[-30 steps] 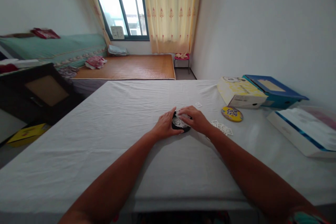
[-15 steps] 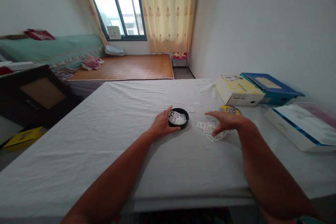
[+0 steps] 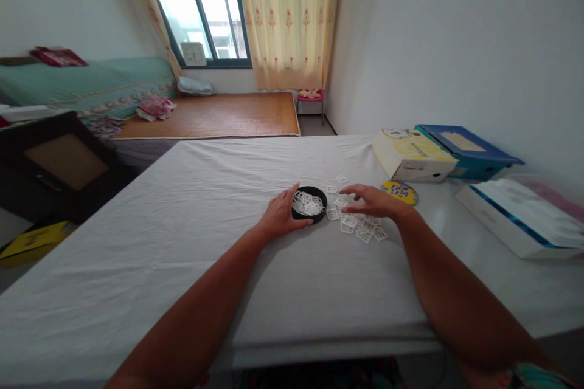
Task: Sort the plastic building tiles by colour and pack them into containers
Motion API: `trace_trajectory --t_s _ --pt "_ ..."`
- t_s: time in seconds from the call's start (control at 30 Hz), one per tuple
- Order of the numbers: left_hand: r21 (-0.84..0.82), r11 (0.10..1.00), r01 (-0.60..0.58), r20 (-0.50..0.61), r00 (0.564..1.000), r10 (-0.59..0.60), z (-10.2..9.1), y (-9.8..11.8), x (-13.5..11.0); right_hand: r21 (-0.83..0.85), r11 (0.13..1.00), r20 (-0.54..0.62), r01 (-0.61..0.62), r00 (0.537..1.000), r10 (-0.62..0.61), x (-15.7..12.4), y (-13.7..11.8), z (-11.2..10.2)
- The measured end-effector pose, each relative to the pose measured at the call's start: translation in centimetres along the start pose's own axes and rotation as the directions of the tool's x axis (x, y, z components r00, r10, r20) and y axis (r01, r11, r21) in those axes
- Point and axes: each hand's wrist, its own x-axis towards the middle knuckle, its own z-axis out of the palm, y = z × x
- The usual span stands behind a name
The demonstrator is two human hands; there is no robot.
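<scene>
A small round black dish [image 3: 312,214] full of little white square pieces stands in the middle of the white-covered table [image 3: 191,243]. My left hand [image 3: 279,216] rests against the dish's left rim, fingers curved round it. My right hand [image 3: 371,200] lies flat, fingers spread, on a scatter of several white square pieces [image 3: 358,228] just right of the dish. Two more loose pieces [image 3: 336,184] lie beyond the dish.
A round yellow lid [image 3: 400,192] lies right of my right hand. Behind it stand a yellow box [image 3: 413,155] and a blue box [image 3: 465,149]; a white box with a blue stripe [image 3: 517,222] lies at the far right. Beyond the table are a bed, mat and window.
My right hand left the dish, went right to the scattered pieces, and has now slid them left toward the dish. My left hand stayed on the dish.
</scene>
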Motion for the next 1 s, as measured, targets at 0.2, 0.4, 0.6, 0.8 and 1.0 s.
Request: trace_trajectory --t_s 0.2,0.4,0.6,0.8,1.0 --pt "0.012 1.0 0.0 0.014 1.0 -0.001 -0.1 0.0 0.0 -0.183 0.983 0.112 -0.007 0.993 0.028 -1.0 -0.7 0.4" --pt "0.004 1.0 -0.002 0.012 1.0 0.002 -0.1 0.1 -0.1 -0.107 0.981 0.055 0.16 0.986 -0.155 0.7 -0.4 1.1" --pt "0.003 1.0 -0.015 0.009 1.0 0.015 0.0 -0.1 -0.1 -0.16 0.985 -0.046 0.066 0.996 -0.074 1.5 -0.4 2.0" --pt "0.012 1.0 -0.006 0.01 1.0 0.006 0.1 -0.1 0.0 -0.144 0.989 -0.103 -0.039 0.994 0.024 1.9 -0.3 2.1" --pt "-0.007 1.0 -0.014 0.015 1.0 0.014 0.2 0.2 0.0 0.064 0.993 -0.252 -0.095 0.962 0.108 1.8 -0.4 1.1"
